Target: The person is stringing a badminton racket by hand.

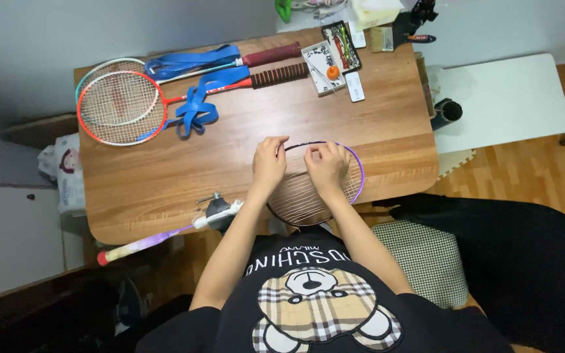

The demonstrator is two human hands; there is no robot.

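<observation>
Racket head (315, 196) lies under both hands' grip, left hand (268, 163) and right hand (326, 167).

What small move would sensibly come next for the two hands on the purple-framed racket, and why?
Probably a short pull on the string at the frame's top edge. Both the left hand and the right hand pinch at the upper rim of the purple racket, whose head lies flat on the wooden table. The string itself is too fine to make out.
</observation>
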